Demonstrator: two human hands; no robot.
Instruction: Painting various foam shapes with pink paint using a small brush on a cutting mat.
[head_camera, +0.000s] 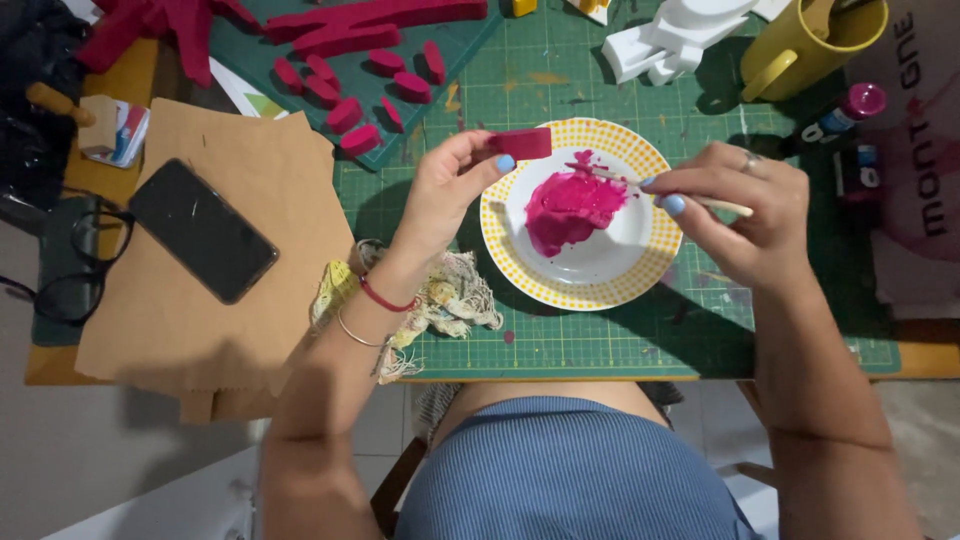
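My left hand (447, 190) pinches a small flat piece painted magenta (520, 143) over the rim of a white plate (610, 285) with a yellow checked border. A pool of magenta paint (572, 207) lies in the plate. My right hand (735, 205) holds a thin wooden-handled brush (610, 176), its paint-covered tip over the pool, close to the held piece.
Several magenta-painted pieces (345, 112) dry on a green cutting mat (600, 340). A stained rag (445, 300) lies under my left wrist. A black phone (203, 230) rests on brown cardboard (170, 320); glasses (70, 265) far left. A yellow mug (805, 45), a white model (675, 40) and small paint bottles (845, 110) stand at the back right.
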